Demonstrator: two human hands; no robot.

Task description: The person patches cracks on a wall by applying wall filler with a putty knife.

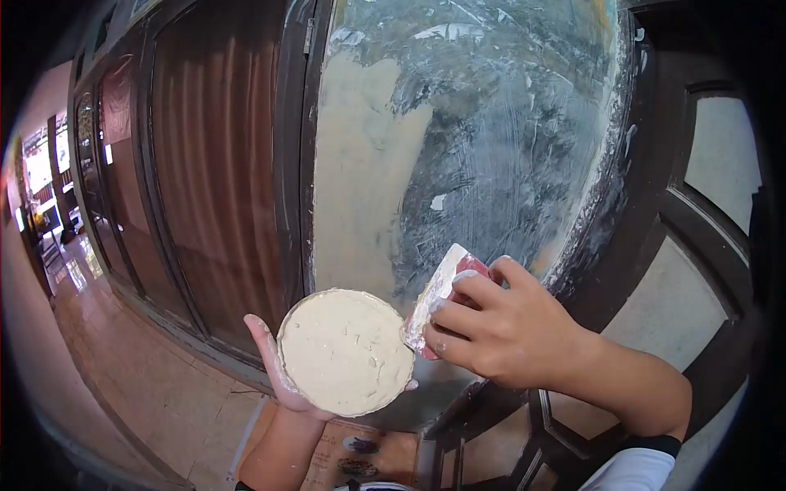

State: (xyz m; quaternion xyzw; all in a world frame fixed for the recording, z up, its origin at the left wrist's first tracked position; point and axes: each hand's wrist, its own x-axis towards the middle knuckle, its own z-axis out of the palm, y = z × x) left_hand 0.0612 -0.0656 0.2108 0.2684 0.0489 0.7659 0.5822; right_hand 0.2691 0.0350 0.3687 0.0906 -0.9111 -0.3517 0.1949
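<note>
My left hand supports a round tub of putty from below, with its rim facing me and pale cream putty filling it nearly level. One digit sticks up along the tub's left side, and a fingertip shows at the lower right. In my right hand is a red putty scraper, gripped between fingers and thumb. White putty coats its blade, whose lower end is right at the tub's rim. Beyond both hands stands a grey-blue wall panel, with a smooth cream band of putty down its left side.
A dark-framed window with a brown curtain stands left of the panel. On the right is a dark door with pale insets. Below lie the tiled floor and a piece of cardboard.
</note>
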